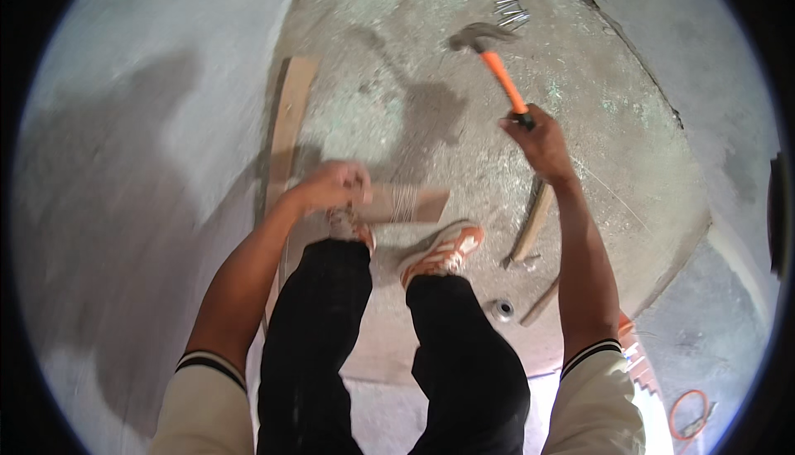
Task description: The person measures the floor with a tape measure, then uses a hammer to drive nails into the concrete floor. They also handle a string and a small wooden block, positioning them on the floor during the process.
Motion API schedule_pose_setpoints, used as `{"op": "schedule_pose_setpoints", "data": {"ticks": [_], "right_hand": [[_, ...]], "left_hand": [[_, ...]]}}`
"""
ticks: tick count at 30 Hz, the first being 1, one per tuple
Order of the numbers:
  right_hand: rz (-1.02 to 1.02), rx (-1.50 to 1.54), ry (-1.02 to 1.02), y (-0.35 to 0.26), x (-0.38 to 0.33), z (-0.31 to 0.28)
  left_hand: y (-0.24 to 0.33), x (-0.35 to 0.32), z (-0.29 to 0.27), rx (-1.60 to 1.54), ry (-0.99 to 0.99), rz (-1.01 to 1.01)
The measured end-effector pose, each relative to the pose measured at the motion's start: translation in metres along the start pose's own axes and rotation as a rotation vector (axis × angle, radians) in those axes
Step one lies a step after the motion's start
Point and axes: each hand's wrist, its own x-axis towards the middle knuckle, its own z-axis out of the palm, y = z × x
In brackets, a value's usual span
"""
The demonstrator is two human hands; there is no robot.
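Note:
A claw hammer (503,82) with an orange and black handle is raised in my right hand (542,144), its head pointing away from me. My left hand (335,186) hovers low over a wooden joint, fingers curled and a little blurred; whatever they pinch, if anything, is too small to make out. Beneath it, a short board (432,205) meets a long wooden plank (290,111) roughly at a right angle. Pale string (404,203) is wound several times around the short board. My left shoe (344,223) is beside the short board, partly hidden by my leg.
Several loose nails (512,14) lie on the floor at the far side. Right of my right shoe (443,252) are a wooden-handled tool (534,221), a small round metallic object (502,310) and another wooden piece (541,302). An orange loop (689,415) lies at the lower right.

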Motion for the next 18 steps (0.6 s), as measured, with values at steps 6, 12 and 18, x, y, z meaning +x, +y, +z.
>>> {"op": "schedule_pose_setpoints", "data": {"ticks": [6, 12, 18], "right_hand": [[-0.281, 0.060, 0.052, 0.004, 0.030, 0.093], [-0.433, 0.122, 0.085, 0.004, 0.013, 0.091], [-0.539, -0.062, 0.111, 0.039, -0.020, 0.050]], "left_hand": [[0.044, 0.064, 0.008, 0.268, 0.216, 0.284], [0.095, 0.105, 0.034, -0.145, 0.009, 0.243], [0.081, 0.080, -0.019, 0.455, 0.221, 0.241]]}}
